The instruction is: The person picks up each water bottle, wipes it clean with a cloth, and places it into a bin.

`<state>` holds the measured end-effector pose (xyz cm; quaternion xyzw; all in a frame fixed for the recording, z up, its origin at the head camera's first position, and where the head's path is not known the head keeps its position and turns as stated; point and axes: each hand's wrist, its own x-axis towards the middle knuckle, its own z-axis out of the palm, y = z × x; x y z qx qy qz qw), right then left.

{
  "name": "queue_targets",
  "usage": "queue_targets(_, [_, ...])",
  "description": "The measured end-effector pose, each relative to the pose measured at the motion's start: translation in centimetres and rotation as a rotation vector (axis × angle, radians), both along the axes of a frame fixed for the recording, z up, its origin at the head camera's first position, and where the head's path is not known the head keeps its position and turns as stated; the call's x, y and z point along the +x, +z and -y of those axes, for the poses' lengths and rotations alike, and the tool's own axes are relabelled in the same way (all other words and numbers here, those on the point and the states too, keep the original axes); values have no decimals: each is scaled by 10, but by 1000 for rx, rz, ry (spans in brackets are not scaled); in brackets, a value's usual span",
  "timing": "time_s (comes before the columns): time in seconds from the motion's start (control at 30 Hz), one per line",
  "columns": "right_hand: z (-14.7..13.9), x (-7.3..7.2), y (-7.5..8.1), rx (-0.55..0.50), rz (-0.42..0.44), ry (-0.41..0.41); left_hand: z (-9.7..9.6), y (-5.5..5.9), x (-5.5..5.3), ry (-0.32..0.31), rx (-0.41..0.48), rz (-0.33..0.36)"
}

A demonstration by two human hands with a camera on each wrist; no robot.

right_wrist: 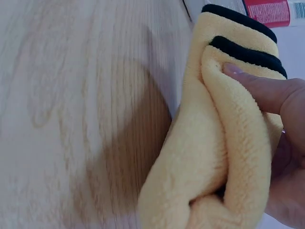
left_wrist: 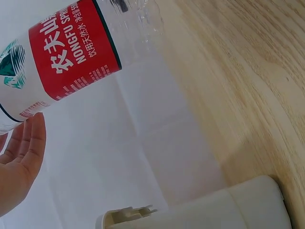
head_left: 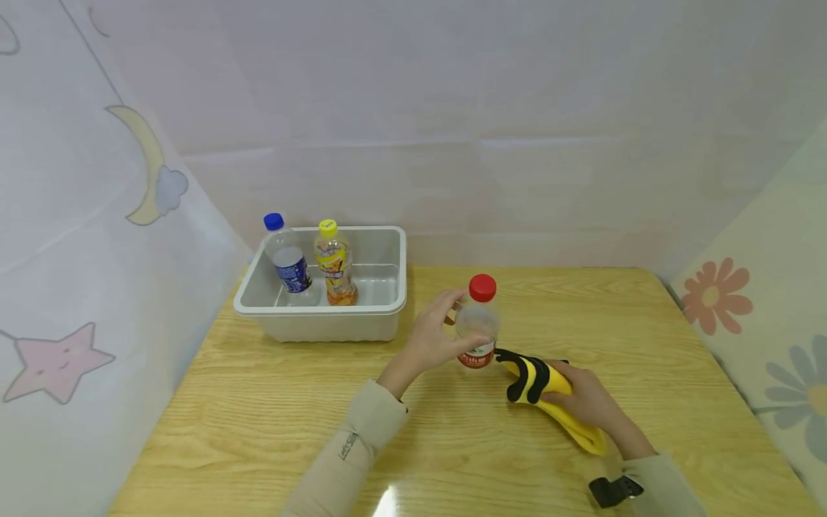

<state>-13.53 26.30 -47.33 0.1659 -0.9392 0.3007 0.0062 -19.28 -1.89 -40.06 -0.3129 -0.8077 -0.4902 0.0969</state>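
In the head view, my left hand [head_left: 431,336] holds a clear plastic water bottle [head_left: 477,323] with a red cap and a red-and-white label. The bottle is upright with the thumb across its front. That red label, with white lettering, fills the upper left of the left wrist view on the bottle [left_wrist: 71,52]. My right hand [head_left: 586,399] grips a folded yellow cloth [head_left: 575,425] with black edging. The cloth's black-edged end comes close to the bottle's lower part; whether they touch I cannot tell. In the right wrist view, the thumb presses on the fluffy cloth [right_wrist: 200,148].
A pale grey plastic bin [head_left: 329,327] stands on the wooden table [head_left: 271,402] at the back left. Inside are a bottle with a blue cap [head_left: 291,266] and one with a yellow cap [head_left: 334,262]. Printed white curtains [head_left: 413,108] enclose the table's back and sides.
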Motion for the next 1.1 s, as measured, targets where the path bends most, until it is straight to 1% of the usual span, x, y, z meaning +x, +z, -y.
queue_targets(0.07, [-1,0,1,-28,-19,-22,1,0,1,-6,3,-19])
queue_targets(0.17, [-2,0,3,-79,-30,-50,3,-2,3,-10,-4,-27])
queue_targets(0.4, [3,6,18,-200,-21,-113,6,-9,10,-20,-24,46])
queue_targets(0.47, [6,8,23,-233,-24,-125,7,-11,11,-18,-41,51])
queue_targets(0.67, [15,12,38,-261,-50,-161,12,-13,16,-32,-83,74])
queue_targets(0.77, [21,15,45,-282,-77,-157,14,-15,19,-38,-89,91])
queue_targets(0.9, [28,17,53,-342,-140,-133,15,-17,22,-36,-84,126])
queue_targets(1.1, [38,16,56,-454,-205,-62,15,-24,26,-10,-51,187])
